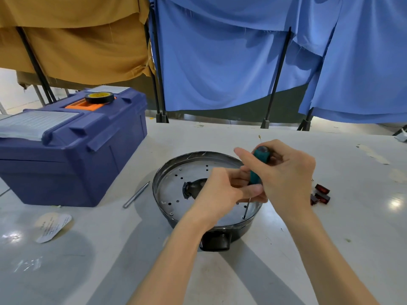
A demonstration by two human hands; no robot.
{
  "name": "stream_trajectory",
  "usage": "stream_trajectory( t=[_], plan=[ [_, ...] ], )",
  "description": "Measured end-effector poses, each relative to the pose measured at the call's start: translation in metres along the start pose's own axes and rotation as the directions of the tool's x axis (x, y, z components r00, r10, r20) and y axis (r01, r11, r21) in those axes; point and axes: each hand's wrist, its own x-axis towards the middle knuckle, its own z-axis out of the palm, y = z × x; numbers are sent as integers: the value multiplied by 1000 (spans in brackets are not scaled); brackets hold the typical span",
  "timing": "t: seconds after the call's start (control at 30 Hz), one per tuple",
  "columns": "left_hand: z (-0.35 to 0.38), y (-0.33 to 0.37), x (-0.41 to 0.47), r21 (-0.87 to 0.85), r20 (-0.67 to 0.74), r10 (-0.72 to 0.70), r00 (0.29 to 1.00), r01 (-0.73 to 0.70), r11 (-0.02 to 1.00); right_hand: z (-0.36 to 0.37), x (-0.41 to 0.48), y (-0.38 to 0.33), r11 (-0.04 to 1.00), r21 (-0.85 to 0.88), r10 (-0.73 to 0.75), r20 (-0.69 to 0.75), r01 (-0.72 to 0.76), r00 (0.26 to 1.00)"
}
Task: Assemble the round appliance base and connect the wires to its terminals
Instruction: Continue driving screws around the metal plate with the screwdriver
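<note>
While the metal plate (176, 190) already sits inside the round base (155, 183), which stands in the middle of the desk (330, 249) with its dark handle toward the person, the fastening looks only partly done. The screwdriver (259, 160) has its tip on a screw (244, 217) near the near-right rim, and several other holes in the plate seem still empty. No wires or terminals can be seen, so the wiring probably remains to be done, and the small red parts (322, 194) lying just right of the base are not yet fitted. The right hand (286, 175) reaches in over the base and is wrapped around the top of the teal handle, index finger stretched out past it, keeping the tool nearly upright. The left hand (218, 190) comes in from below, its thumb and fingers pinching the bottom of the handle where the thin shaft begins, apparently to steady it. A metal rod (136, 194) lies beside the base on the left, near a blue toolbox (72, 150) with a roll of tape (99, 97) on top.
</note>
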Motion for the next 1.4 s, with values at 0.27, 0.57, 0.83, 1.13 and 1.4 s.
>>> stream_trajectory(
  t=[0.27,0.57,0.83,1.13,1.4],
  plan=[
    [-12,6,-2,14,127,-55,990,54,998,-13,10,0,896,418,-36,411,-153,911],
    [0,2,4,42,34,-77,996,76,996,-16,6,4,921,322,105,338,-220,935],
    [6,1,2,32,-80,13,997,-11,999,-2,-7,5,992,36,124,-14,-123,992],
    [2,4,0,-22,16,-12,1000,13,1000,-14,2,0,912,391,10,277,-122,961],
    [-5,2,-2,-48,38,-20,999,22,999,-17,8,2,797,522,13,490,-305,872]
  ],
)
